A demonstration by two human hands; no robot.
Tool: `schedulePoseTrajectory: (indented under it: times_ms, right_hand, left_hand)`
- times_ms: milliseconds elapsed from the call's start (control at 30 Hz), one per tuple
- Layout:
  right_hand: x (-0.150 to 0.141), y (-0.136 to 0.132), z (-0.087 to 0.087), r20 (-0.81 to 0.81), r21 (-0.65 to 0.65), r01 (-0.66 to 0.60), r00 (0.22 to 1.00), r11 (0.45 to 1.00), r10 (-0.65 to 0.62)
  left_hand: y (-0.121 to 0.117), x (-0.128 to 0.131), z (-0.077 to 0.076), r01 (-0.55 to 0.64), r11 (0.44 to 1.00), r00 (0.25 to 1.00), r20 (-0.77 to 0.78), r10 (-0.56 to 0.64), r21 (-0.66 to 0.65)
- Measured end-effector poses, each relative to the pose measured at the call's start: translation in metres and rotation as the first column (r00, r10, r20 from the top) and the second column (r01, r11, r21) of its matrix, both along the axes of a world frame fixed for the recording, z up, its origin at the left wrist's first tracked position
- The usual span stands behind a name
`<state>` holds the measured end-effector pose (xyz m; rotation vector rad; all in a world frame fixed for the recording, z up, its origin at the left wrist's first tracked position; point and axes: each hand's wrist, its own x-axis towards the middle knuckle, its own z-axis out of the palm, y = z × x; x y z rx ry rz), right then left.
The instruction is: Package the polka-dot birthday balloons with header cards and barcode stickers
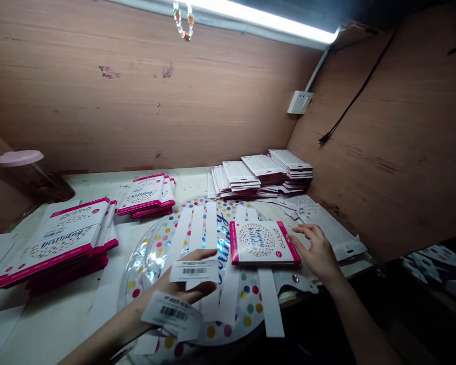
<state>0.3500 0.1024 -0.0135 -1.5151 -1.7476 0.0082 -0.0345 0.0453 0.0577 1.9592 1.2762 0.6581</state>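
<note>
A white and pink "happy birthday" packet (256, 243) lies face up, turned sideways, on a dotted foil balloon (247, 309) with white paper strips (271, 304) across it. At its right edge is my right hand (319, 253), fingers and thumb apart; whether they touch the packet is hard to tell. My left hand (192, 289) hovers left of the packet, fingers spread and gripping nothing. One white barcode label (193, 271) is stuck on the back of that hand. More barcode labels (173, 312) hang on the wrist.
Pink-edged packets (68, 233) are stacked at left, with a smaller pile (146, 195) behind. White packets (251, 172) lie face down in stacks at the back right. A lidded jar (34, 177) stands far left. Wooden walls (213, 106) enclose the table; a cable (357, 96) hangs at right.
</note>
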Motion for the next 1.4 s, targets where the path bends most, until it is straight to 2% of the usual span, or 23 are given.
schedulePoseTrajectory:
  times_ms: [67, 133, 200, 300, 400, 500, 600, 700, 833, 933, 1033, 1100, 1233, 1333, 1400]
  right_hand:
    - [0.0, 0.031, 0.003, -0.019, -0.079, -0.101, 0.995, 0.992, 0.1]
    - [-0.014, 0.067, 0.007, -0.002, -0.173, -0.205, 0.978, 0.963, 0.208]
    - [-0.032, 0.103, 0.008, 0.025, -0.281, -0.265, 0.959, 0.922, 0.283]
    - [-0.048, 0.146, 0.003, 0.065, -0.435, -0.288, 0.935, 0.853, 0.348]
    - [-0.053, 0.17, -0.003, 0.088, -0.551, -0.279, 0.918, 0.787, 0.387]
    - [-0.052, 0.176, 0.0, 0.088, -0.589, -0.263, 0.919, 0.764, 0.385]
    - [-0.05, 0.157, 0.01, 0.066, -0.543, -0.289, 0.921, 0.788, 0.383]
    - [-0.049, 0.112, 0.014, 0.061, -0.442, -0.319, 0.922, 0.839, 0.382]
    - [-0.052, 0.053, -0.006, 0.133, -0.305, -0.296, 0.928, 0.905, 0.349]
    - [-0.054, 0.036, -0.026, 0.173, -0.235, -0.322, 0.914, 0.917, 0.366]
    - [-0.053, 0.034, -0.036, 0.193, -0.184, -0.352, 0.903, 0.918, 0.384]
    - [-0.047, 0.026, -0.034, 0.208, -0.158, -0.383, 0.888, 0.91, 0.41]
    - [-0.026, -0.021, -0.025, 0.319, -0.092, -0.509, 0.799, 0.856, 0.51]
    - [-0.016, -0.065, -0.025, 0.413, -0.12, -0.563, 0.721, 0.818, 0.556]
    - [-0.017, -0.085, -0.028, 0.468, -0.067, -0.595, 0.69, 0.801, 0.552]
  left_hand:
    - [0.024, 0.03, 0.003, 0.196, 0.974, 0.98, 0.039, -0.193, -0.114]
    - [0.049, 0.059, 0.001, 0.315, 0.936, 0.948, 0.085, -0.305, -0.154]
    - [0.071, 0.082, -0.009, 0.376, 0.92, 0.926, 0.08, -0.368, -0.114]
    - [0.096, 0.104, -0.035, 0.473, 0.881, 0.879, -0.075, -0.471, 0.014]
    - [0.108, 0.114, -0.057, 0.557, 0.823, 0.816, -0.256, -0.518, 0.113]
    - [0.108, 0.118, -0.061, 0.571, 0.812, 0.795, -0.329, -0.509, 0.124]
    - [0.106, 0.119, -0.052, 0.569, 0.819, 0.789, -0.333, -0.516, 0.078]
    - [0.105, 0.119, -0.049, 0.568, 0.821, 0.786, -0.337, -0.519, 0.059]
    - [0.107, 0.118, -0.065, 0.577, 0.814, 0.776, -0.355, -0.521, 0.065]
    - [0.107, 0.116, -0.079, 0.567, 0.819, 0.784, -0.363, -0.503, 0.09]
    - [0.11, 0.113, -0.081, 0.563, 0.825, 0.774, -0.377, -0.508, 0.044]
    - [0.114, 0.112, -0.079, 0.598, 0.801, 0.737, -0.387, -0.554, -0.007]
    - [0.122, 0.112, -0.081, 0.653, 0.757, 0.679, -0.415, -0.605, -0.035]
    - [0.122, 0.115, -0.087, 0.572, 0.819, 0.738, -0.401, -0.543, -0.055]
    - [0.12, 0.116, -0.089, 0.503, 0.863, 0.793, -0.368, -0.485, -0.051]
